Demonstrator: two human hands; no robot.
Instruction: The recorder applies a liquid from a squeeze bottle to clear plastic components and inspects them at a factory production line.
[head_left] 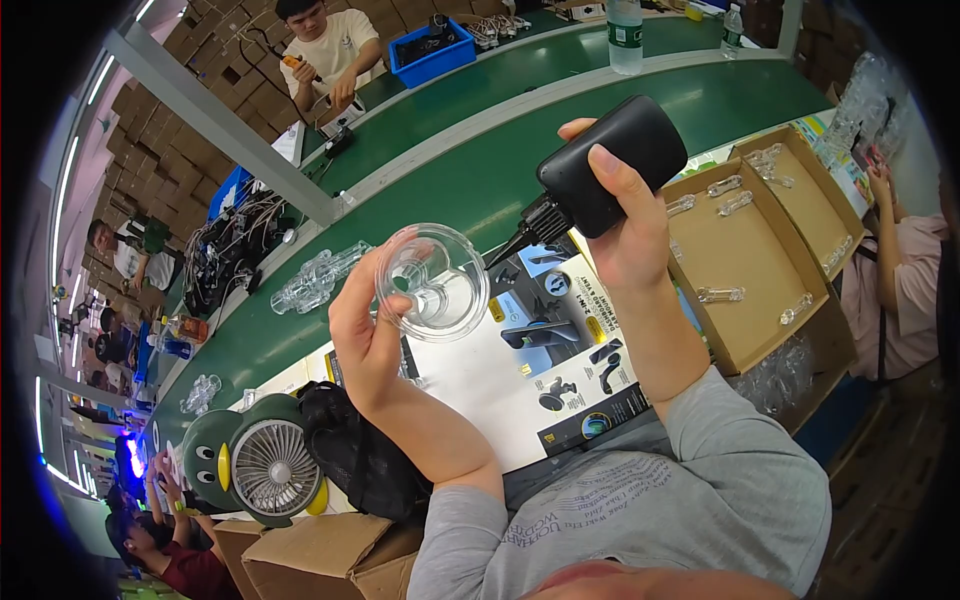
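My left hand [362, 325] is closed around a clear, round plastic part [440, 310] with a wide flanged rim and a narrower hollow centre. In my right hand [635, 230] is a black squeeze bottle [628, 150], tilted so its ribbed cap and thin black nozzle [515, 242] point down to the left. The nozzle's tip is at the right edge of the clear part's rim; whether they touch I cannot tell. Below both hands lies a printed cardboard sheet [470, 390] with pictures of phone mounts.
Clear plastic pieces [318, 278] lie left on the green bench [520, 130]. Right are open cardboard trays [750, 270] holding several small clear parts. A penguin-shaped fan [275, 468] and black bag [362, 450] sit near left. Across the bench, a person [335, 55] works beside a blue bin [433, 62].
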